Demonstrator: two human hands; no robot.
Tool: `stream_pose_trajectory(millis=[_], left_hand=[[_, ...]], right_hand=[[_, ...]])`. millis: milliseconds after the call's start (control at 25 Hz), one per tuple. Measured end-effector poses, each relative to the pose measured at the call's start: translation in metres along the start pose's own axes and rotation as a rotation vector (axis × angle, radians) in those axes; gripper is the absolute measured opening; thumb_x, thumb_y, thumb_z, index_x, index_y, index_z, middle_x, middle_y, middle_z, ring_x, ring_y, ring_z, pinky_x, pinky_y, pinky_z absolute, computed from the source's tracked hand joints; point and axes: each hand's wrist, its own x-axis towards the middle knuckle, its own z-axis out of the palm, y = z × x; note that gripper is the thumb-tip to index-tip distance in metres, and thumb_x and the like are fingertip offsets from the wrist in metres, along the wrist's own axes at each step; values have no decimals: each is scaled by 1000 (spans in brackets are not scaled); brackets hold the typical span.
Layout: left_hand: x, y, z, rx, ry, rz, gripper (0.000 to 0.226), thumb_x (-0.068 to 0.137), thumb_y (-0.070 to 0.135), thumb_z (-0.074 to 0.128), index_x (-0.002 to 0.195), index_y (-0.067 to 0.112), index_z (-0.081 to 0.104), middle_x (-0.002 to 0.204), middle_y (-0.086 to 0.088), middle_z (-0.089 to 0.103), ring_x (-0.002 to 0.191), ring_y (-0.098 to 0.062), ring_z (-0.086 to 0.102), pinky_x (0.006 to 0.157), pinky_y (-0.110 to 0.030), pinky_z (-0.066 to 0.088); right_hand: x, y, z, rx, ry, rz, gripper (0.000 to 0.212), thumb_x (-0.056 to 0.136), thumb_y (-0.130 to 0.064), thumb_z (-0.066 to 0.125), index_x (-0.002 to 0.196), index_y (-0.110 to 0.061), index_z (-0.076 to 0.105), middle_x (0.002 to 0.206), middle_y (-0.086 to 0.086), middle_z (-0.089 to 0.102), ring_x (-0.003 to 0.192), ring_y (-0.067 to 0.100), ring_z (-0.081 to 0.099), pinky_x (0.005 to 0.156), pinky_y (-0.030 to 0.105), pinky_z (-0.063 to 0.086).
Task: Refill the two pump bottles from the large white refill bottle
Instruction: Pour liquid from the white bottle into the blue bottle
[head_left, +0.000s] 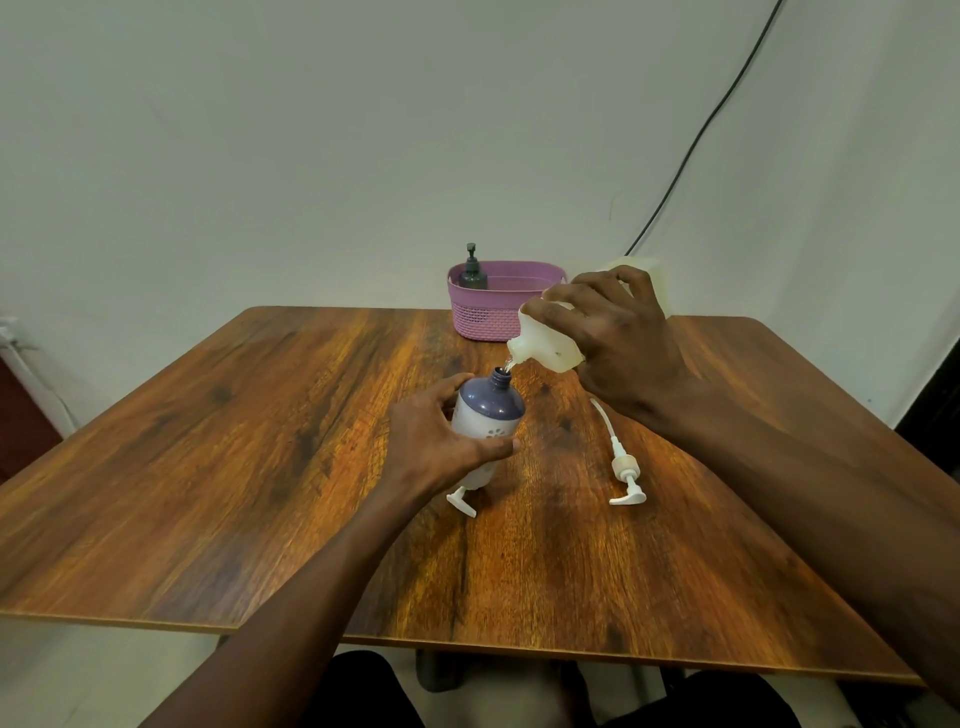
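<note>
My left hand grips a white pump bottle with a purple shoulder, its neck uncapped and tilted slightly to the right. My right hand holds the large white refill bottle tipped over, spout down just above the open neck, and a thin stream runs between them. A white pump head with its tube lies on the table to the right. Another white pump part pokes out from under the held bottle. A dark pump bottle stands in the pink basket.
The wooden table carries everything; the pink basket sits at its far edge in the middle. A black cable runs down the wall at the back right. My knees show below the near table edge.
</note>
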Motion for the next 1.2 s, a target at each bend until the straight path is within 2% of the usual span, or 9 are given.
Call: stream_pose_trajectory(millis=[80,160,320,560,720,1200], left_hand=[[-1,2,0,-3,0,-1,79,54,66,81,124,35,61,106,18,65,92,4,60,73,-3,45],[-1,3,0,-1,-2,-5,83,53,69,77,125,30,64,108,15,67,95,-1,62,76,-7,46],[0,1,1,3,-5,-6,89,52,70,77,128,25,65,114,9,71,99,-7,65,79,-14,51],[0,0,2,-4,-14,-1,89,54,70,77,130,24,65,115,8,72,101,-7,66,81,-16,52],[0,1,2,2,-19,-8,90,53,70,77,130,25,65,114,9,72,100,-8,66,83,-24,56],[1,1,3,-6,-24,17,86,54,70,76,128,27,64,112,12,70,98,-6,65,80,-12,48]], right_hand=[[-1,0,1,-9,-7,-11,73,65,-9,90,132,-17,65,129,15,68,118,38,60,103,55,38],[-1,0,2,-18,-13,-17,72,66,-10,89,133,-18,64,129,14,68,118,38,60,103,55,37],[0,1,2,-22,-19,-24,72,66,-9,89,133,-18,64,129,15,67,118,39,60,103,55,37],[1,0,-1,-37,-18,-54,74,63,-7,89,131,-18,65,129,15,67,118,39,60,103,54,37],[0,-2,0,-47,-29,-79,72,64,-5,88,131,-18,65,129,16,67,119,39,60,103,53,36],[5,-5,-2,-76,-6,-160,64,70,-6,84,130,-18,65,127,17,68,118,40,61,103,51,32]])
